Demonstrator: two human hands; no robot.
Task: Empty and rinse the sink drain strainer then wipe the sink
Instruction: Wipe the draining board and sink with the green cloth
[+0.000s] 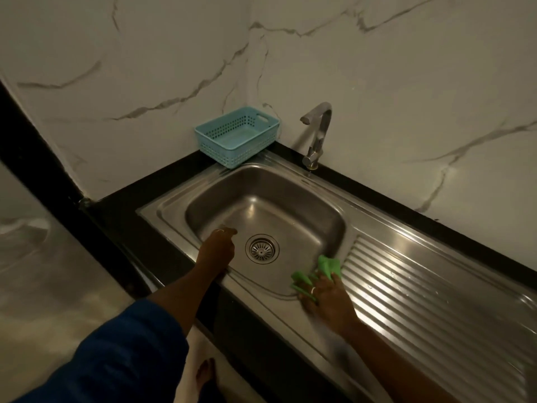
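- Two hands are seen over a steel sink (290, 196) that is set into a black desk (151, 196).
- The right hand (328, 298) is pressed flat on a green cloth (327, 267), with the fingers spread over it (a ring is seen on one finger). The cloth lies on the sink's near right corner, just beside the ridged draining side (406, 286).
- The left hand (218, 245) is held loosely curled inside the sink bowl, near its left wall. Nothing is seen in it.
- The drain strainer (261, 248) is seated in the hole at the bottom of the bowl, between the two hands.
- A blue basket (236, 135) is set at the back left corner of the sink, touching the marble wall (406, 82).
- A steel tap (316, 132) is fixed behind the bowl.
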